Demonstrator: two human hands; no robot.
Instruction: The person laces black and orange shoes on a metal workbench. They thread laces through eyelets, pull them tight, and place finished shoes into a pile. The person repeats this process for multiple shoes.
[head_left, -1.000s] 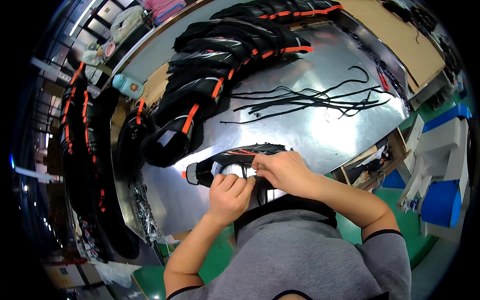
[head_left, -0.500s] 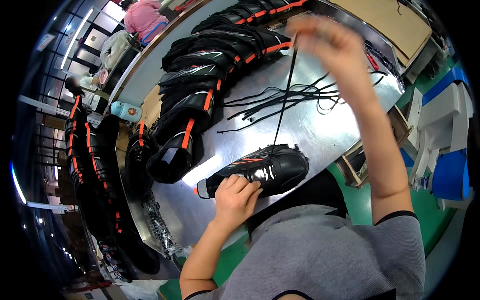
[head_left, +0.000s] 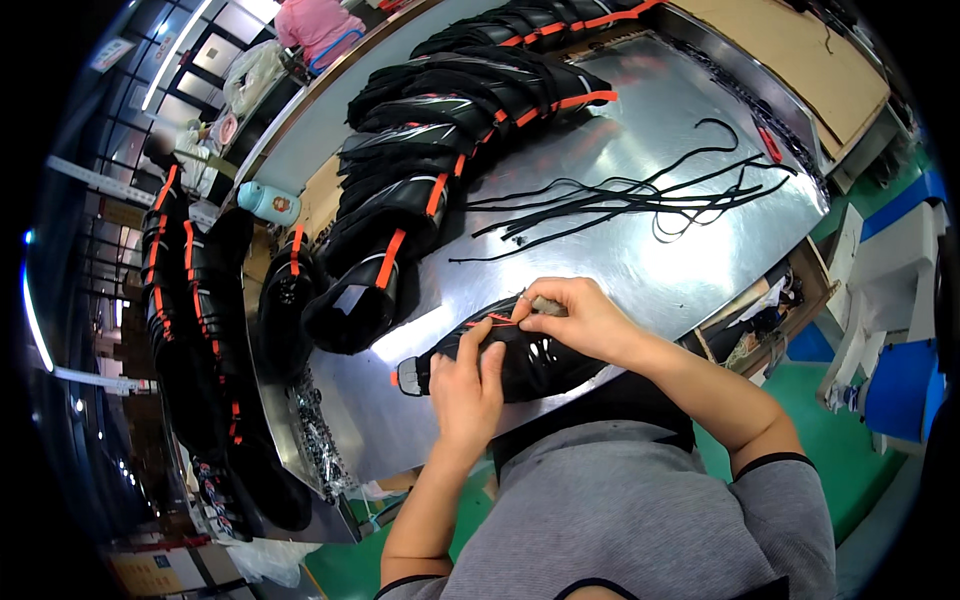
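- Working at the near edge of the metal bench (head_left: 690, 250), we have one black sports shoe (head_left: 520, 365) with orange trim lying on its side, toe toward the bench's left end.
- Our left hand (head_left: 468, 385) lies over the shoe's upper, fingers curled down on it to pin it.
- Our right hand (head_left: 580, 320) is pinched shut at the shoe's lacing area; a thin lace end seems to sit between the fingertips, though we cannot make it out clearly.
- We judge the shoe could slide toward us and off the near edge if the left hand lets up, since the metal looks slick.
- A hard pull on the lace could, we think, fray its tip or skip an eyelet.
- The row of black-and-orange shoes (head_left: 440, 180) runs diagonally toward the far edge; we count about eight, overlapping too much to be sure.
- One loose bundle of black laces (head_left: 640, 200) lies mid-bench, strands too tangled to count.
- One pale green bottle (head_left: 268, 203) stands beyond the far left corner.
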